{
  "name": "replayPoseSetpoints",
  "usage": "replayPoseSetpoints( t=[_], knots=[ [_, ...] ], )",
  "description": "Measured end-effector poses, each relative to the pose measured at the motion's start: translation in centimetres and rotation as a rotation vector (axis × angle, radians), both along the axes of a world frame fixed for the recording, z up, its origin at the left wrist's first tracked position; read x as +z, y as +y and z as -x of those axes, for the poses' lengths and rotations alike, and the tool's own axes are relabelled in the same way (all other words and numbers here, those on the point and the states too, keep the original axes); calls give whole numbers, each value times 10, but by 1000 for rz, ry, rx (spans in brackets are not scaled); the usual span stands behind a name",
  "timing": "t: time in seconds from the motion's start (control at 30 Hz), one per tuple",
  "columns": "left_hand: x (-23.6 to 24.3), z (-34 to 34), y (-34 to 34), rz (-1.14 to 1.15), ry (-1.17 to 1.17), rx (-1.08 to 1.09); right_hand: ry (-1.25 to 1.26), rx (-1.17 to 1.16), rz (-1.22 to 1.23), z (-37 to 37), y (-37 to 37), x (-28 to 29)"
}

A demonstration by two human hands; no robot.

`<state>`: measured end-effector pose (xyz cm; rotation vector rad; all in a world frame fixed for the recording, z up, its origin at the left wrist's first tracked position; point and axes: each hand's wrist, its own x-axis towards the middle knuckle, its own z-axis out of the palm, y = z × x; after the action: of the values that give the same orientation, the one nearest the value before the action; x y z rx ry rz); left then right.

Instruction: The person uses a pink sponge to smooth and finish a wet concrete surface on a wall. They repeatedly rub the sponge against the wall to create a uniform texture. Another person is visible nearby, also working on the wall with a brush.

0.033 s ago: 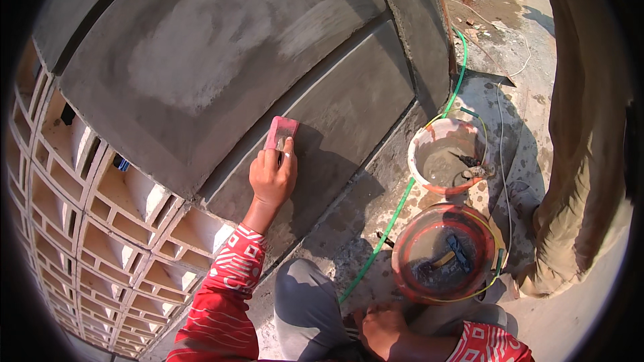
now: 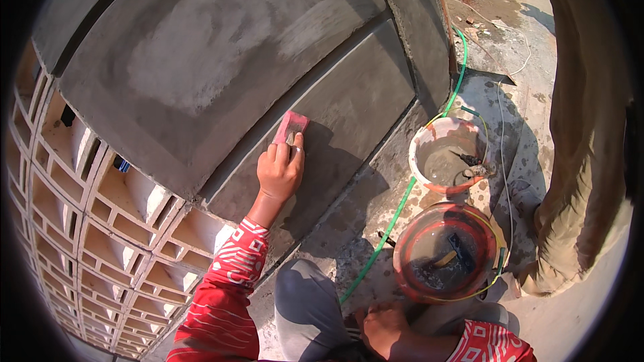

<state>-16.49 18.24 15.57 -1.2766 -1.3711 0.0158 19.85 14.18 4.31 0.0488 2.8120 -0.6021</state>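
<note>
1. Outdoors, before a grey plastered wall (image 2: 355, 90) with dark grooves, beside pale latticework (image 2: 124, 241) at left.
2. On spotted concrete at right, near a green hose (image 2: 370, 265): a white-rimmed bucket (image 2: 414, 154) and, closer, a red bucket (image 2: 402, 251) containing a yellow-handled tool (image 2: 445, 259).
3. Right hand (image 2: 384, 328) lowered beside the grey-trousered knee (image 2: 305, 302); impossible to tell whether gripping anything.
4. Pinched in left hand (image 2: 280, 169), against the wall's lower panel: a pink block (image 2: 293, 124).

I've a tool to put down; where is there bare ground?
A strip of ground looks bare between the wall and the green hose. It is crowded around the upper bucket and lower bucket, hemmed by the white cable and brown cloth.
</note>
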Motion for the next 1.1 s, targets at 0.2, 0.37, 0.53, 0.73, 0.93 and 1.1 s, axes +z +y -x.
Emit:
replayPoseSetpoints(
  t=[0.2, 0.37, 0.53, 0.73, 0.93, 1.1],
  knots=[
    [-64, 7, 51, 255, -102, 67, 184, -130, -144, 5, -18, 12],
    [-36, -3, 59, 83, -143, 54, -52, -191, -30, 12, -8, -3],
    [-46, 14, 95, 252, -129, 64, -1, 10, -130, 26, -2, 8],
    [-4, 5, 61, 13, -126, 28, -69, -8, -23, 19, -5, 6],
    [-50, 9, 104, 353, -134, -11, 1, 14, -124, 29, -5, 2],
    [-3, -2, 73, 143, -167, -5, 1, -57, -47, 21, -13, 0]
  ],
)
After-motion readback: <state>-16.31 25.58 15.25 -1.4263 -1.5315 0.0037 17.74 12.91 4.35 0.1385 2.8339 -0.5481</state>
